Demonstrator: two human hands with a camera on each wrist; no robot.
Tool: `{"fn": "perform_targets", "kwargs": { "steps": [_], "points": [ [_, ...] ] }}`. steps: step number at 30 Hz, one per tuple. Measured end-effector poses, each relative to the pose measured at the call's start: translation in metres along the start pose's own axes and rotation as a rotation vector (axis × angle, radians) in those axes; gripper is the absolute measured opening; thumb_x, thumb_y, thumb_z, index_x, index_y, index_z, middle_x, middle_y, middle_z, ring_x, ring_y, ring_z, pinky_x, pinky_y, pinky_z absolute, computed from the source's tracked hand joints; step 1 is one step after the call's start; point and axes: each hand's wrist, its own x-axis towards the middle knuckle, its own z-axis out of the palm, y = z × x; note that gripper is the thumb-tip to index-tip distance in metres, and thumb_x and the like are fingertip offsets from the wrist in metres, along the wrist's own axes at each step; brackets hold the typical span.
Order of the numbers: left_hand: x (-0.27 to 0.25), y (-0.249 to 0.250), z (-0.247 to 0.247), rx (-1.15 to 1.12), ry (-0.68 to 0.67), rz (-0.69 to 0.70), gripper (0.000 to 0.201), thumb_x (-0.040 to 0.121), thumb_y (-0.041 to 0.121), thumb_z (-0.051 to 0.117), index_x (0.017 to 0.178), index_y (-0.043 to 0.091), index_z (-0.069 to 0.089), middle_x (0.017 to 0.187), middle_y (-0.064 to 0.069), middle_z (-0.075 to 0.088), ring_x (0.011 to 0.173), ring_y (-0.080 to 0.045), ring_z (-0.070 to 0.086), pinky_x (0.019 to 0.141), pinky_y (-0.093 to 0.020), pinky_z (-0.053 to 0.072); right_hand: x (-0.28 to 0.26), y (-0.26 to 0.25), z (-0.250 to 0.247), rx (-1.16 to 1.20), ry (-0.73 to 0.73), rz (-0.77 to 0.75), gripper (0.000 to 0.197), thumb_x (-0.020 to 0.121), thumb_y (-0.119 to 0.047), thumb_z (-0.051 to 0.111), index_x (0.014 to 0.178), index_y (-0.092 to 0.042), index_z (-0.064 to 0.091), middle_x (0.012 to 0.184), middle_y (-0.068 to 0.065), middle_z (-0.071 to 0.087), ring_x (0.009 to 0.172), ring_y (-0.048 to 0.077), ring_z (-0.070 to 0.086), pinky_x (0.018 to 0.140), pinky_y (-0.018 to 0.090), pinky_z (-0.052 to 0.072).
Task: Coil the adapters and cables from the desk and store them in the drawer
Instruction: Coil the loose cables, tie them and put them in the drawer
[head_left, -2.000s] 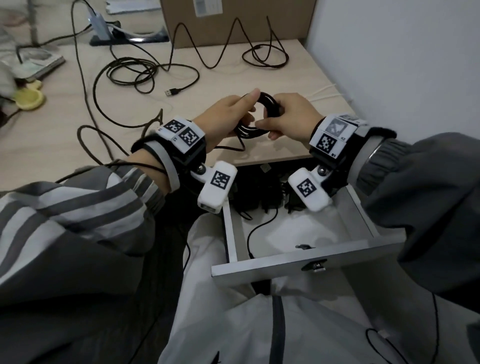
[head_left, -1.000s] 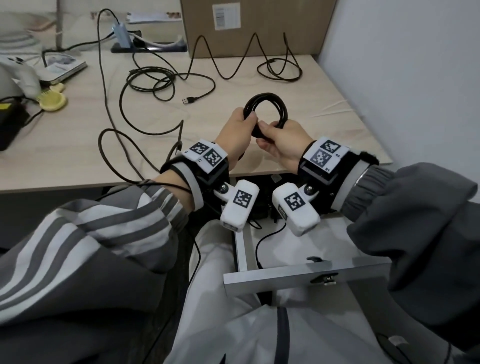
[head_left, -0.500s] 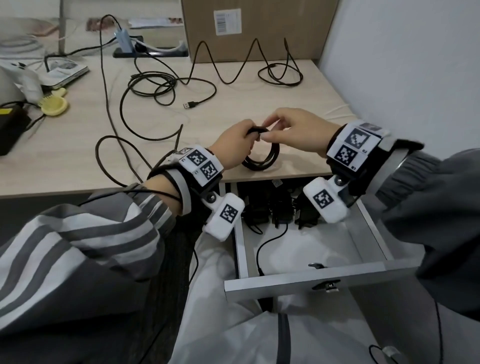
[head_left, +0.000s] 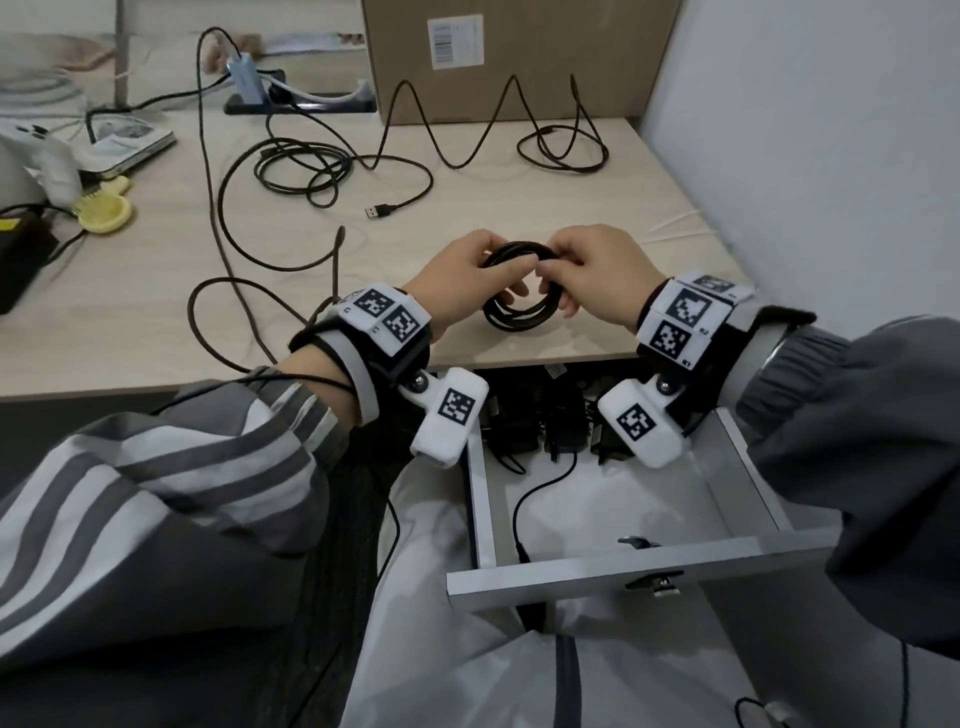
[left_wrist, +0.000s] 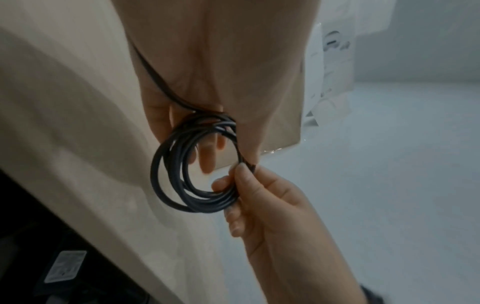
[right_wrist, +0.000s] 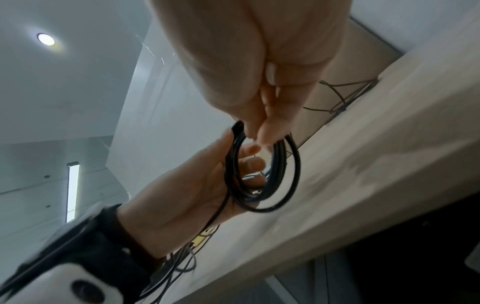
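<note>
Here you hold a coiled black cable (head_left: 521, 306) between both hands, just above the front edge of the desk (head_left: 156, 322).

Your left hand (head_left: 457, 280) has its grip curled round the far-left side of the coil, fingers passing through the loops, and one strand trails back across that palm. Your right hand (head_left: 597, 275) pinches the cable's end against the coil's right side, thumb and forefinger pressed together on it. Below your wrists the drawer (head_left: 613, 571) stands pulled out, with black adapters (head_left: 561, 431) packed at its back and a loose black lead (head_left: 524, 504) running forward over its pale floor. Farther back on the desk lie a loose USB cable (head_left: 322, 171) and a wavy black cable (head_left: 519, 135) in front of a cardboard box (head_left: 519, 57).
</note>
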Motion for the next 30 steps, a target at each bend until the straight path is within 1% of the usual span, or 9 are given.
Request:
{"fn": "perform_targets", "kwargs": {
  "steps": [5, 8, 12, 16, 19, 21, 24, 27, 30],
  "points": [
    [0.001, -0.001, -0.011, 0.03, -0.14, -0.051, 0.032, 0.09, 0.037, 0.064, 0.107, 0.01, 0.061, 0.094, -0.003, 0.069, 0.089, -0.014, 0.063, 0.085, -0.033, 0.052, -0.002, 0.005, 0.01, 0.229, 0.118, 0.054, 0.014, 0.094, -0.011, 0.053, 0.082, -0.011, 0.061, 0.069, 0.001, 0.065, 0.041, 0.004, 0.056, 0.049, 0.017, 0.048],
    [0.001, -0.001, -0.02, 0.074, -0.206, -0.109, 0.025, 0.088, 0.03, 0.069, 0.105, 0.016, 0.059, 0.096, -0.001, 0.067, 0.088, -0.011, 0.063, 0.084, -0.029, 0.05, -0.002, 0.007, 0.009, 0.316, 0.126, 0.067, 0.022, 0.095, -0.009, 0.052, 0.075, -0.016, 0.059, 0.068, 0.0, 0.065, 0.041, 0.003, 0.055, 0.049, 0.017, 0.049],
    [0.002, 0.001, -0.014, 0.072, -0.16, -0.143, 0.007, 0.097, 0.024, 0.055, 0.097, 0.018, 0.059, 0.092, 0.002, 0.067, 0.088, -0.013, 0.061, 0.082, -0.027, 0.049, -0.003, 0.008, 0.016, 0.425, 0.14, 0.113, 0.018, 0.096, -0.007, 0.05, 0.081, -0.01, 0.06, 0.069, 0.002, 0.063, 0.041, 0.002, 0.053, 0.048, 0.015, 0.047],
    [0.005, 0.008, -0.002, -0.088, -0.068, -0.12, 0.021, 0.101, 0.011, 0.041, 0.084, 0.015, 0.052, 0.086, -0.002, 0.068, 0.083, -0.015, 0.063, 0.081, -0.028, 0.05, -0.002, 0.008, 0.023, 0.53, 0.152, 0.167, 0.021, 0.097, -0.008, 0.049, 0.078, -0.01, 0.058, 0.071, 0.005, 0.061, 0.042, 0.002, 0.055, 0.048, 0.013, 0.046],
    [0.004, 0.008, 0.006, -0.172, 0.014, -0.097, 0.02, 0.101, 0.009, 0.041, 0.084, 0.013, 0.051, 0.08, -0.002, 0.064, 0.072, -0.012, 0.06, 0.069, -0.02, 0.051, -0.004, 0.009, 0.017, 0.498, 0.124, 0.143, 0.014, 0.096, -0.007, 0.049, 0.089, -0.002, 0.06, 0.072, 0.005, 0.063, 0.044, 0.002, 0.057, 0.049, 0.014, 0.049],
    [0.004, 0.009, 0.011, -0.17, 0.043, -0.094, 0.017, 0.099, 0.009, 0.044, 0.083, 0.012, 0.05, 0.074, -0.002, 0.056, 0.065, -0.013, 0.055, 0.066, -0.023, 0.047, -0.006, 0.012, 0.013, 0.439, 0.098, 0.149, 0.013, 0.096, -0.008, 0.051, 0.093, 0.0, 0.061, 0.071, 0.006, 0.063, 0.044, 0.003, 0.058, 0.05, 0.016, 0.051],
    [0.006, 0.015, 0.013, -0.118, 0.051, -0.107, 0.01, 0.095, 0.008, 0.047, 0.086, 0.012, 0.05, 0.067, 0.0, 0.046, 0.058, -0.012, 0.047, 0.059, -0.024, 0.04, -0.008, 0.015, 0.005, 0.355, -0.009, 0.155, 0.013, 0.094, -0.015, 0.057, 0.095, -0.002, 0.062, 0.074, 0.011, 0.064, 0.049, 0.007, 0.06, 0.046, 0.018, 0.049],
    [0.01, 0.016, 0.008, -0.035, 0.037, -0.127, 0.013, 0.092, 0.008, 0.047, 0.082, 0.015, 0.05, 0.066, 0.001, 0.045, 0.055, -0.011, 0.044, 0.058, -0.024, 0.036, -0.012, 0.01, -0.009, 0.273, -0.116, 0.096, 0.019, 0.095, -0.025, 0.056, 0.104, -0.009, 0.061, 0.092, 0.005, 0.068, 0.055, 0.004, 0.054, 0.046, 0.018, 0.038],
    [0.009, 0.018, 0.006, 0.154, -0.041, -0.087, 0.013, 0.092, 0.009, 0.045, 0.084, 0.014, 0.052, 0.069, 0.0, 0.048, 0.06, -0.013, 0.046, 0.062, -0.028, 0.038, -0.014, -0.005, -0.02, 0.212, -0.19, 0.112, 0.046, 0.096, -0.051, 0.041, 0.104, -0.011, 0.062, 0.094, 0.001, 0.071, 0.057, 0.008, 0.044, 0.05, 0.021, 0.03]
  ]
}}
